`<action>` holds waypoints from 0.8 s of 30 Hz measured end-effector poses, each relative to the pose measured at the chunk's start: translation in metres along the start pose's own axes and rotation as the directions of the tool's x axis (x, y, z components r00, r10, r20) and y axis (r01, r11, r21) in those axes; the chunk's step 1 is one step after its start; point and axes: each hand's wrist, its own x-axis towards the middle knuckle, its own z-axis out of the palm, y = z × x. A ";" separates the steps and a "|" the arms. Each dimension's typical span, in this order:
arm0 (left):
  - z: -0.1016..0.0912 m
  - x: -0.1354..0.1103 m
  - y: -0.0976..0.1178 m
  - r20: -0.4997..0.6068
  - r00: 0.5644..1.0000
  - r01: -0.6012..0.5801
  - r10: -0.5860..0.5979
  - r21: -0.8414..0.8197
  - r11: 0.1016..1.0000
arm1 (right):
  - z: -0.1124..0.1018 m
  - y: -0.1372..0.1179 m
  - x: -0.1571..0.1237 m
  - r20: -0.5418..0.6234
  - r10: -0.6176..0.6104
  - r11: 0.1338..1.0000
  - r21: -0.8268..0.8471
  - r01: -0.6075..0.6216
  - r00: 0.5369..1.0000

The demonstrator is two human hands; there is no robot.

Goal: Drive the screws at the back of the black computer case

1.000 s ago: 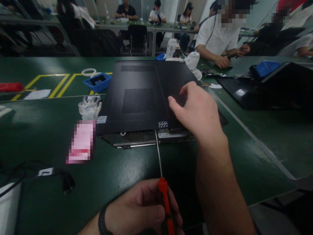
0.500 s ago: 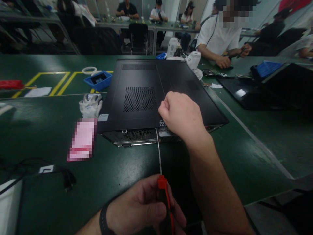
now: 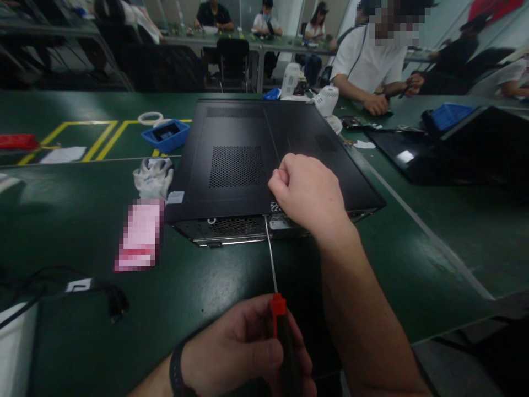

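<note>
A black computer case [image 3: 237,124] lies flat on the green table, its rear edge facing me. My left hand [image 3: 252,347] is closed round the black and red handle of a screwdriver [image 3: 278,306]. The screwdriver's long metal shaft points away from me, its tip at the upper lip of the rear panel [image 3: 237,226]. Resting on the case's top near that edge, my right hand [image 3: 309,190] is curled into a fist. Its fingertips are tucked out of sight, and nothing shows in it.
Left of the case lie a grey-white glove [image 3: 152,177], a blurred pink item [image 3: 140,234] and a blue bin [image 3: 171,138]. Black cables [image 3: 118,303] lie at the near left. A co-worker [image 3: 367,66] handles parts at the far right, beyond a black panel [image 3: 400,154].
The screwdriver's handle has turned in my left hand, its red stripe moving from the right side to the left. The handle has shifted slightly right. My right hand has barely moved.
</note>
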 end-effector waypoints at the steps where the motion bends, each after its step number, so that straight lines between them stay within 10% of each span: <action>1: -0.002 0.001 -0.002 0.004 1.000 -0.018 0.018 -0.004 1.000 | 0.000 0.000 0.000 0.006 0.005 1.000 0.001 -0.005 1.000; 24: 0.000 0.001 0.001 0.029 1.000 -0.004 0.006 -0.047 0.999 | -0.001 0.000 0.000 -0.008 0.003 1.000 0.011 -0.003 1.000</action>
